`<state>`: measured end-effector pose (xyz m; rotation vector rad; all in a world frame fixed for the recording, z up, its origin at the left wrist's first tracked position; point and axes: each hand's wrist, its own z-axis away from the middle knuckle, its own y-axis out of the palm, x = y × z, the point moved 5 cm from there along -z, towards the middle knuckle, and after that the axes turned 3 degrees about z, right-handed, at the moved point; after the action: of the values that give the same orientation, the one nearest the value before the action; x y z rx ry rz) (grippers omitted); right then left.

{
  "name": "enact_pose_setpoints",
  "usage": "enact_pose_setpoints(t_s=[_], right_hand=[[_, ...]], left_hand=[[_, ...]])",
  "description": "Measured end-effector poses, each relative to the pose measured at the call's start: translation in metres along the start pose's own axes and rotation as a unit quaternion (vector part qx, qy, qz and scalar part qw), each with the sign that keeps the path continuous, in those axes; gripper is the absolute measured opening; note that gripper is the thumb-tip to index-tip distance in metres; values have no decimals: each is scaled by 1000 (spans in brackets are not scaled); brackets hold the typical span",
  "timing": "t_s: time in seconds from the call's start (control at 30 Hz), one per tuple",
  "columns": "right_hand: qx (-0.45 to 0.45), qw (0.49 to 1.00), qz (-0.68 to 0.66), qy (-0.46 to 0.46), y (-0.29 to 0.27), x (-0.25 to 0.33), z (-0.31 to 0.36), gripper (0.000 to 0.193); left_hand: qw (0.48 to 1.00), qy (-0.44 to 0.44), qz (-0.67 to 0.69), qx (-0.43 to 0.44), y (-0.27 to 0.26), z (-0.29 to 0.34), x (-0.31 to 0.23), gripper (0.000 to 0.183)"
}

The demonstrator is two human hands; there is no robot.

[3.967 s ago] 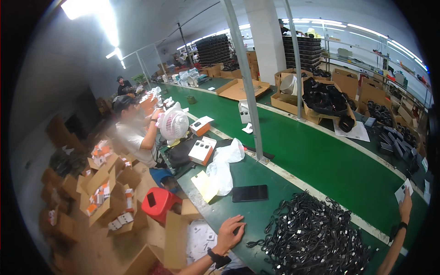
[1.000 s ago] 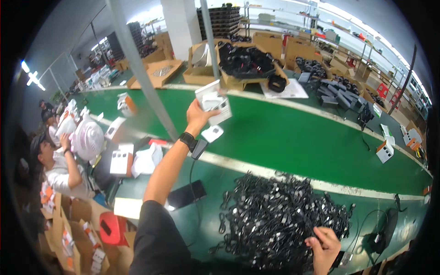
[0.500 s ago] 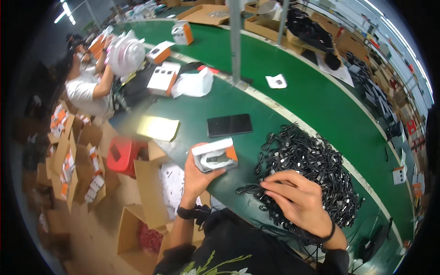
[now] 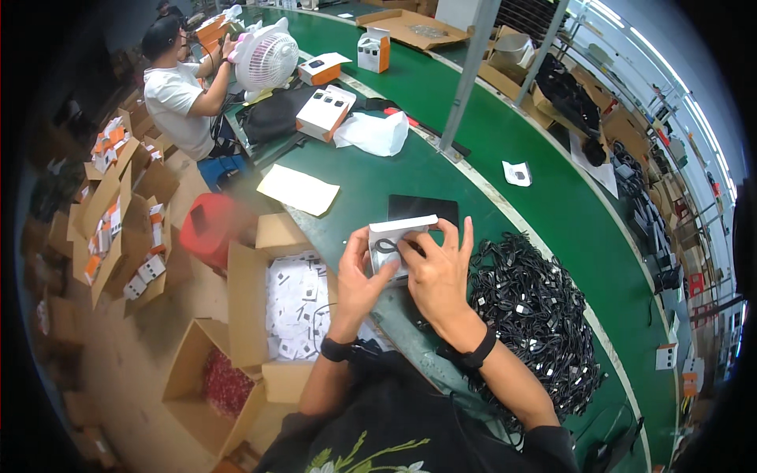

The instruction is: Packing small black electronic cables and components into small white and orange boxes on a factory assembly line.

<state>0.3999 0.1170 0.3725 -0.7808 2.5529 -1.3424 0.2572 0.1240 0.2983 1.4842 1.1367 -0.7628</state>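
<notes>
A small white box (image 4: 400,225) with its top open is held upright in my left hand (image 4: 359,280), the fingers wrapped round its side. In the mouth of the box lies a looped black cable (image 4: 386,245). My right hand (image 4: 440,280) has its thumb and fingers pinched on this cable at the opening, with one finger raised. To the right of my hands a big heap of black cables (image 4: 532,323) is spread on the green table (image 4: 465,209). Behind the box lies a black phone-like slab (image 4: 426,208), partly covered by the box and hand.
A cardboard carton of white leaflets (image 4: 298,307) stands at my left, near a red stool (image 4: 209,229). On the table are a yellowish sheet (image 4: 298,189), a white bag (image 4: 371,132) and orange-white boxes (image 4: 324,112). A person (image 4: 177,94) works beyond, by a white fan (image 4: 268,59).
My right hand has moved left from the cable heap to the box, bringing a looped cable into its opening. The left hand still holds the box. The view has shifted.
</notes>
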Motion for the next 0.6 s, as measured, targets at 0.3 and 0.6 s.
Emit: enact_pose_setpoints(t_s=[0.3,0.6], right_hand=[[120,977,-160,68,-5,-6,11,47],[28,968,-249,15,-35,-43,60,26]], left_hand=[[998,-54,26,15,-11,-18,8,38],[901,262,-285,196,-3,-4,-28,39]])
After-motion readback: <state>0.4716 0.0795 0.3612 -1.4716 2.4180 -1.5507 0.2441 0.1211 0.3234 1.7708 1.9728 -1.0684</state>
